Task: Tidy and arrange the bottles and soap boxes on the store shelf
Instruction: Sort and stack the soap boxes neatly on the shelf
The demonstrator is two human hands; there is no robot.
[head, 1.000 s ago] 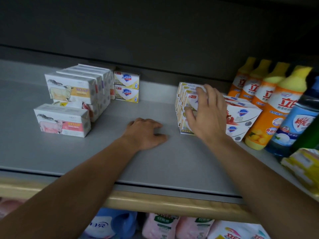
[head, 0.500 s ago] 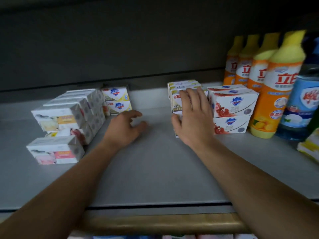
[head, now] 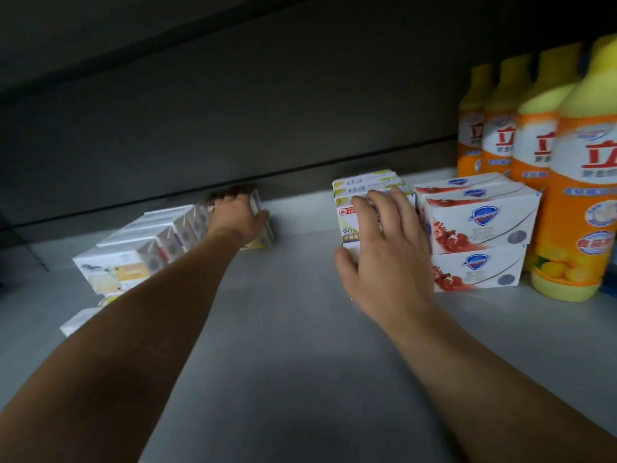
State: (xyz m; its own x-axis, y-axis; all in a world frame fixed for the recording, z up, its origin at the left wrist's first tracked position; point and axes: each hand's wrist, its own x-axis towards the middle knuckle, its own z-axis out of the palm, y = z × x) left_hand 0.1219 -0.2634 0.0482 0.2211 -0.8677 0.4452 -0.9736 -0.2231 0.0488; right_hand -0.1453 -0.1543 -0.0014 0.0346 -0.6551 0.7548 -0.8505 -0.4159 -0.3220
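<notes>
- Left hand [head: 238, 215] has left the bare shelf [head: 293, 329], where it lay flat half a second ago, and is now at the back, left of the green-and-white stack; fingers go over the top of the yellow Safeguard boxes [head: 262, 240] and the thumb hooks their right side, so it grips them.
- Those two boxes are mostly hidden by the hand and blurred; the shield logo seen earlier cannot be read now.
- Further left of the stack, the white soap boxes with the sheep picture [head: 133, 252] sit in their row as before; the front label is too smeared to read, though a second ago it said "SOAP".
- One lone box [head: 78, 324] peeks out behind the left forearm at the shelf front.
- Right hand [head: 384, 259] stays on the green-and-white stack [head: 354, 213], fingers spread and nearly straight across its front and top, thumb low at the left corner, apparently pressing rather than gripping.
- On that stack: "99.9%" in print, plus a red tag reading something like "4.9".
- Touching the stack's right side, red pomegranate Safeguard boxes [head: 477, 228], two high, blue shield logos clear.
- Right again, four orange dish-soap bottles [head: 574, 182] with yellow tops, upright, big red character "立" on each label.
</notes>
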